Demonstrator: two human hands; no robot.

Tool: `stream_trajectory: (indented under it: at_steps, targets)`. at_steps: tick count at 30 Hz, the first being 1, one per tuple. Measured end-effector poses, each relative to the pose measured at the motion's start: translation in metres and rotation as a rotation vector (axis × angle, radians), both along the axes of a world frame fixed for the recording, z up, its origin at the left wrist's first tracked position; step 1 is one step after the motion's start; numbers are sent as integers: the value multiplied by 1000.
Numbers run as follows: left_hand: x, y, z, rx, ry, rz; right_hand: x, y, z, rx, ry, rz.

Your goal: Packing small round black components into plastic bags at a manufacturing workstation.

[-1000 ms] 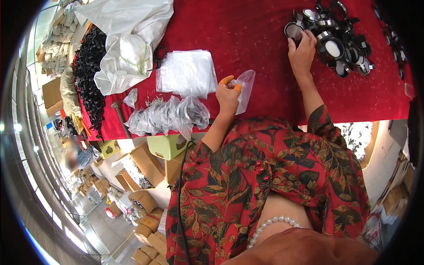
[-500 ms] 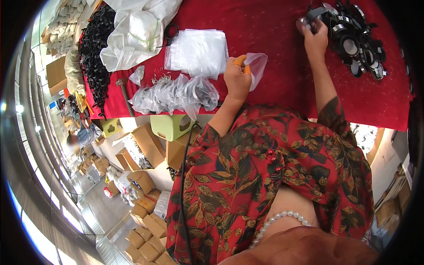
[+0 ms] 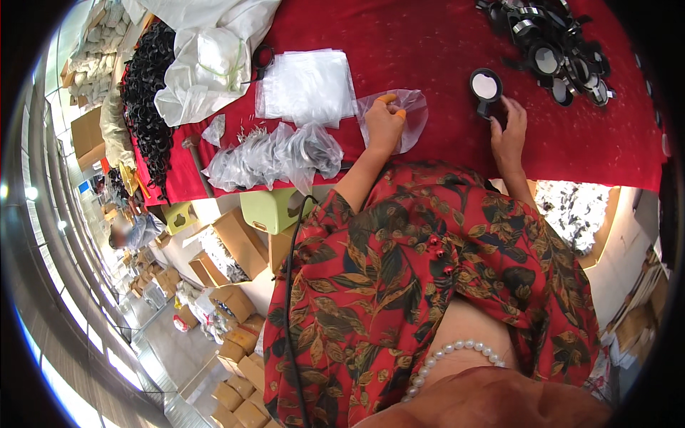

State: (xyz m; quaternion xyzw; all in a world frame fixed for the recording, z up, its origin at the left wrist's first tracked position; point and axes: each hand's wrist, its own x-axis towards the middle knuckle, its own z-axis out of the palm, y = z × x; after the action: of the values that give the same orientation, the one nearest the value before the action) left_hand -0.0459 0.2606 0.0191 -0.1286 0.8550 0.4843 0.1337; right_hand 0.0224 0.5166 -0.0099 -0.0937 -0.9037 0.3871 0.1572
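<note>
My left hand (image 3: 385, 127), with orange covers on two fingertips, is closed on a clear plastic bag (image 3: 414, 132) over the red cloth. To its right is a small round black-rimmed piece (image 3: 486, 84) with a pale disc and a short handle; I cannot tell whether it is a magnifier or a mirror. My right hand (image 3: 510, 139) is beside the handle's end, its fingers stretched and apart. Left of my left hand lie a stack of flat clear bags (image 3: 305, 85) and a row of filled bags (image 3: 278, 158).
A heap of similar black and silver pieces (image 3: 553, 57) lies at the far right of the red table (image 3: 442, 43). At the left are a white sack (image 3: 203, 71), a pile of black parts (image 3: 148, 107) and a hammer (image 3: 198, 165). Open cartons (image 3: 239, 242) stand below the table edge.
My right hand has come back from the heap toward me, and a round black-rimmed piece now shows in front of it. The bag in my left hand is spread wider.
</note>
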Motion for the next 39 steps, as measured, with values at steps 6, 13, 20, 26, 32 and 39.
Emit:
stream_trajectory:
  at_steps: [6, 13, 20, 26, 32, 39]
  targets:
    - [2, -9, -23, 27, 100, 45, -8, -31, 16, -153, 85, 4]
    - [2, -4, 2, 71, 130, 33, -24, -36, 29, -381, 52, 125]
    - [1, -5, 4, 37, 178, 0, -13, -36, 60, -229, -76, 856]
    - [3, -6, -1, 43, 298, -104, -16, -42, 56, 16, -89, 1030]
    - [6, -9, -2, -31, 338, -155, -17, -57, 55, 22, -47, 1006]
    - [17, -21, 8, -157, 460, -266, -14, -83, 47, -103, -9, 897]
